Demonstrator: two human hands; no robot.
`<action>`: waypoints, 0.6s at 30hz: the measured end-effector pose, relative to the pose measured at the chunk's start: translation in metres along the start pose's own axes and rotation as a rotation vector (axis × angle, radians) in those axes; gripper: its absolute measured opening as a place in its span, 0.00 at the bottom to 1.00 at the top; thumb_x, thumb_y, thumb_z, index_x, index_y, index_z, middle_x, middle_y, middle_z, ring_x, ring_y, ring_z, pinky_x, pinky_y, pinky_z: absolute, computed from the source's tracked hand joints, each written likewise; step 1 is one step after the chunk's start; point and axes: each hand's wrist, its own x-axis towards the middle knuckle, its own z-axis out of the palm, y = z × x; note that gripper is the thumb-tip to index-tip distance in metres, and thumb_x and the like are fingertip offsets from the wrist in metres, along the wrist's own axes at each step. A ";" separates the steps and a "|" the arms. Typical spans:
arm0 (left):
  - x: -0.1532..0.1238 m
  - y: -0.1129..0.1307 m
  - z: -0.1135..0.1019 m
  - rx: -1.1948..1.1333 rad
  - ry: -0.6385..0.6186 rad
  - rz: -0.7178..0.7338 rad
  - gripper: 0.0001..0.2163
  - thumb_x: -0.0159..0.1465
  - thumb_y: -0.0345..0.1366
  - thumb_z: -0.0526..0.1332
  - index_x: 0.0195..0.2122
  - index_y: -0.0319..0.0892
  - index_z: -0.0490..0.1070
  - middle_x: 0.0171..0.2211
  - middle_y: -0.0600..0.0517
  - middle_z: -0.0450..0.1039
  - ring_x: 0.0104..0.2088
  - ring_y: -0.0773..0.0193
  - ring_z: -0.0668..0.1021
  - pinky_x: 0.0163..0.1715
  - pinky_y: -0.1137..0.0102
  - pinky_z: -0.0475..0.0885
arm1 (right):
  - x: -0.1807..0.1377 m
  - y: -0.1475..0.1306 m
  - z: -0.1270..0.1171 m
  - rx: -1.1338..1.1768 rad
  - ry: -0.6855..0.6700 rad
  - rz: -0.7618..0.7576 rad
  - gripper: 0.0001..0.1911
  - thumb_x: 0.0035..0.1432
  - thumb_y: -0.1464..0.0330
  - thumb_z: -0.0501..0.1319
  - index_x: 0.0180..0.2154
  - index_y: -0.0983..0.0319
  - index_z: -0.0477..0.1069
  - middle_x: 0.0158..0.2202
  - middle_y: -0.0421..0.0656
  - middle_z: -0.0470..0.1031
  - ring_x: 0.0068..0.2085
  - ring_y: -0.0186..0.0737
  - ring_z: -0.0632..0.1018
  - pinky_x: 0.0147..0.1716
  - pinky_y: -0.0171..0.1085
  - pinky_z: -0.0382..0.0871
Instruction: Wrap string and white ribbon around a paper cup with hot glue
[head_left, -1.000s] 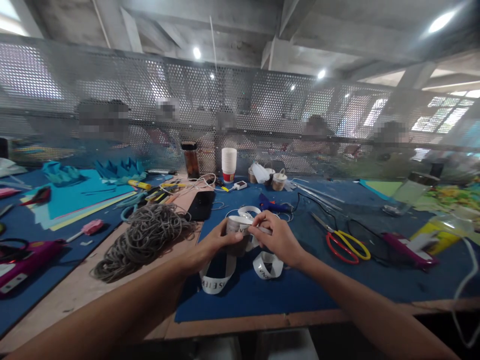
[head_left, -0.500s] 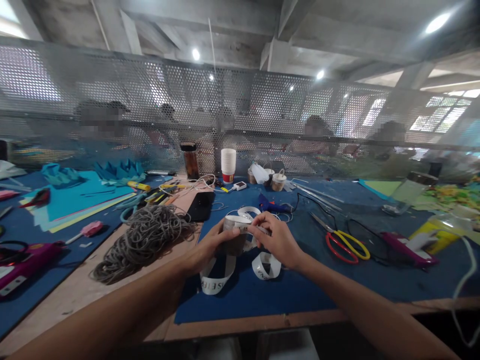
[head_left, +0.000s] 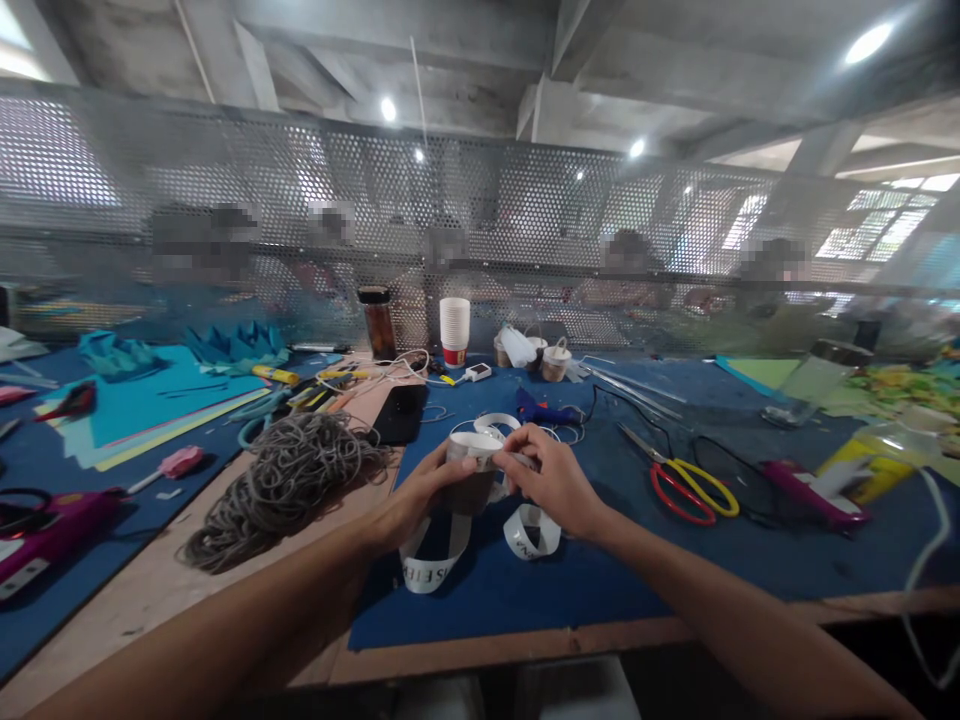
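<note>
A small grey-brown cup (head_left: 470, 496) stands in front of me, with my left hand (head_left: 417, 492) closed around its left side and the thumb up near the rim. White ribbon printed with dark letters (head_left: 435, 575) runs along the cup's upper edge. My right hand (head_left: 553, 472) pinches the ribbon at the right side of the rim, its fingertips close to the cup. Ribbon loops hang below my left hand, and a separate-looking curl of ribbon (head_left: 531, 545) lies under my right hand. How these pieces join is hidden by my fingers.
Left of my hands lies a heap of grey cord (head_left: 289, 485) beside a black phone (head_left: 400, 413). Red-and-yellow-handled scissors (head_left: 686, 490) and a purple glue gun (head_left: 817, 495) lie right. Behind stand stacked paper cups (head_left: 454, 330), a dark bottle (head_left: 379, 325) and a perforated metal screen (head_left: 517, 220).
The cup has tipped slightly, and more of its opening and side shows. Both hands keep their hold in nearly the same place.
</note>
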 end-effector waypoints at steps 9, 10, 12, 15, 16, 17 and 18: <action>-0.001 0.000 0.001 -0.016 -0.027 0.052 0.15 0.66 0.45 0.65 0.49 0.42 0.76 0.37 0.48 0.77 0.40 0.56 0.76 0.39 0.66 0.68 | -0.001 -0.002 0.001 0.109 0.001 0.021 0.12 0.64 0.58 0.65 0.38 0.58 0.67 0.27 0.37 0.78 0.28 0.37 0.79 0.30 0.34 0.70; -0.001 0.001 0.002 -0.012 -0.024 0.061 0.15 0.65 0.45 0.65 0.49 0.42 0.76 0.37 0.48 0.77 0.40 0.57 0.76 0.38 0.66 0.68 | -0.001 -0.002 0.001 0.117 0.004 0.022 0.12 0.64 0.58 0.65 0.38 0.58 0.67 0.28 0.37 0.78 0.28 0.37 0.79 0.30 0.34 0.70; -0.001 0.001 0.002 -0.002 -0.026 0.071 0.17 0.65 0.45 0.66 0.50 0.42 0.75 0.38 0.47 0.77 0.38 0.57 0.76 0.37 0.66 0.68 | 0.000 -0.001 0.002 0.125 0.010 0.019 0.12 0.64 0.58 0.66 0.37 0.58 0.67 0.29 0.38 0.78 0.29 0.37 0.79 0.30 0.35 0.70; 0.001 0.001 0.003 0.033 -0.033 0.087 0.22 0.61 0.46 0.69 0.53 0.39 0.74 0.38 0.45 0.77 0.37 0.56 0.76 0.37 0.65 0.68 | 0.000 0.001 0.003 0.135 0.010 0.015 0.12 0.64 0.58 0.66 0.37 0.58 0.67 0.29 0.38 0.77 0.29 0.37 0.79 0.30 0.35 0.70; 0.001 0.001 0.003 0.048 -0.029 0.089 0.24 0.60 0.47 0.70 0.53 0.39 0.74 0.38 0.45 0.78 0.37 0.55 0.76 0.38 0.64 0.68 | 0.000 0.001 0.003 0.133 0.009 0.014 0.12 0.63 0.58 0.66 0.37 0.58 0.67 0.29 0.38 0.77 0.29 0.37 0.79 0.30 0.35 0.70; 0.002 0.000 0.003 0.062 -0.023 0.089 0.25 0.59 0.48 0.70 0.53 0.38 0.74 0.37 0.45 0.78 0.38 0.55 0.76 0.38 0.64 0.68 | 0.000 0.001 0.003 0.128 0.009 0.014 0.12 0.63 0.58 0.66 0.37 0.58 0.68 0.29 0.38 0.77 0.29 0.37 0.79 0.30 0.35 0.70; 0.002 0.000 0.003 0.072 -0.014 0.087 0.26 0.59 0.49 0.70 0.54 0.38 0.74 0.37 0.45 0.78 0.38 0.54 0.77 0.39 0.63 0.68 | 0.000 0.002 0.003 0.121 0.010 0.014 0.12 0.63 0.58 0.66 0.37 0.58 0.68 0.29 0.38 0.77 0.29 0.37 0.79 0.30 0.34 0.70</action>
